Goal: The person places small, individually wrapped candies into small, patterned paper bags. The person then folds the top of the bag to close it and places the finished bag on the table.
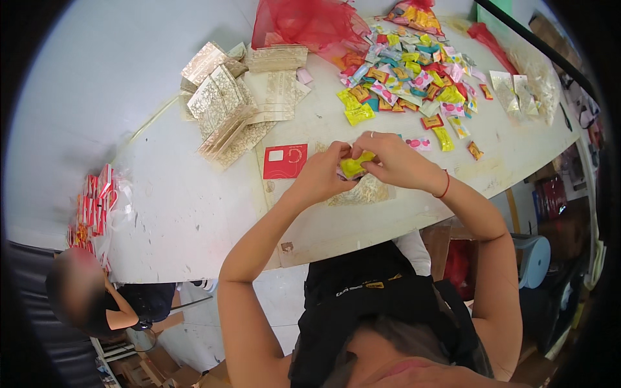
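The small, shiny yellow wrapped packet (353,166) was between the person's two hands, over the big white table (187,213). The bare left hand (330,171) curled around one side of it. The bare right hand (393,160) pinched the other side with its thumb and fingers. A see-through bag with a gold pattern (362,194) lay under the hands; one could not tell if the packet was inside. A flat red card with a white box (285,161) lay just beside the left hand. A heap of bright little wrapped packets (414,74) lay farther back.
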### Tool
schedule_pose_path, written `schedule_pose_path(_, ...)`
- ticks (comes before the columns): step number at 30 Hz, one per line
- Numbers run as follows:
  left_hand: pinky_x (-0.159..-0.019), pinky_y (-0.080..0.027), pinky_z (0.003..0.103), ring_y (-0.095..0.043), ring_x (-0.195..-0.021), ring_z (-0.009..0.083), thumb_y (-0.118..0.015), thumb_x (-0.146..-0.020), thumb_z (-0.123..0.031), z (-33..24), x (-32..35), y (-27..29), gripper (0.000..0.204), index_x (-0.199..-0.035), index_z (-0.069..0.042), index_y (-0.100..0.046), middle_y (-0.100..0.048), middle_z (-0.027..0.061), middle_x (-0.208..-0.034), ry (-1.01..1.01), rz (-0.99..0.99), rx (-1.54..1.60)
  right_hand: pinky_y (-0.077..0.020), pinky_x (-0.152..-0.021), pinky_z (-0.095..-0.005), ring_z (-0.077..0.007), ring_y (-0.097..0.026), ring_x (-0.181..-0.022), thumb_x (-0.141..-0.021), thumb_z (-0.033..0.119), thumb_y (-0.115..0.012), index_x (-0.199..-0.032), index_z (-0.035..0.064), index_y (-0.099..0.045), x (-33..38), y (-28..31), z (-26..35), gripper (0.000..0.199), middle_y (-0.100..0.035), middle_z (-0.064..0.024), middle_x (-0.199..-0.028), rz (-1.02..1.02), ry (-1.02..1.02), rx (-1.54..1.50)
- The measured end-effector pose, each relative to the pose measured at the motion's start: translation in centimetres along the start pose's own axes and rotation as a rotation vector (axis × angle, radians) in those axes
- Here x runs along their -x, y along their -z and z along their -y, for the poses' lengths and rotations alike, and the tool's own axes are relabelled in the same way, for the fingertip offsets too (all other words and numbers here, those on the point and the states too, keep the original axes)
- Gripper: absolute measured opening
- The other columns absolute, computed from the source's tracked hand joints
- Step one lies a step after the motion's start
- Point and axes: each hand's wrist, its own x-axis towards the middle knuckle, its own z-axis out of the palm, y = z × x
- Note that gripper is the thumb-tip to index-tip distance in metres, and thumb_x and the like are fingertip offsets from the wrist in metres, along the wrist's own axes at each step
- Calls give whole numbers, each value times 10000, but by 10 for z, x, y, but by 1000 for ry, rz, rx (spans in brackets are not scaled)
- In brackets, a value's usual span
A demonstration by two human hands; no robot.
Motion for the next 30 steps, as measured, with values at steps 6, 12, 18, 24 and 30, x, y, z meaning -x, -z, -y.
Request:
schedule_pose_path(6, -813, -521, 424, -643, -976, 364, -806, -690, -232, -5, 2, 3, 625, -1181, -21, -481, -660, 190, -1029, 64, 79, 5, -521, -695, -370, -321, -659, -764, -754, -4, -657, -861, 45, -673, -12, -18, -14, 118, -686, -137, -899, 251, 2, -264)
schedule_pose_path(12, -885, -517, 397, -636, -1078, 350, -810, -700, -192, 6, 4, 1, 659, -1235, -3, -475, -648, 203, -1169, -13, 24, 12, -540, -775, -385, -291, -649, -950, -773, 118, -699, -1057, 101, -690, -41, 17, -108, 284, -670, -118, -1038, -115, 29, 313)
schedule_pose_path(18, -893, -516, 392, -635, -1089, 341, -812, -706, -184, 5, 6, 1, 665, -1245, -9, -463, -637, 198, -1214, -3, 18, -17, -535, -752, -365, -261, -655, -871, -758, 154, -730, -1076, 76, -657, -39, 17, -115, 335, -662, -113, -1016, -58, -203, 366)
schedule_pose_path(24, -883, -515, 404, -632, -1065, 351, -813, -695, -199, 0, 4, 5, 674, -1236, -3, -461, -646, 201, -1155, 41, 62, 53, -516, -604, -283, -175, -635, -732, -756, 75, -723, -1086, 78, -618, -6, 2, -18, 346, -639, -75, -838, 5, -123, -381)
schedule_pose_path(30, -892, -521, 363, -640, -1087, 316, -817, -705, -188, -9, 0, -5, 662, -1255, -30, -486, -647, 176, -1189, -9, 86, 39, -514, -623, -346, -217, -617, -790, -855, 227, -679, -1103, 81, -645, 20, -35, -26, 290, -633, -52, -834, 65, 173, 549)
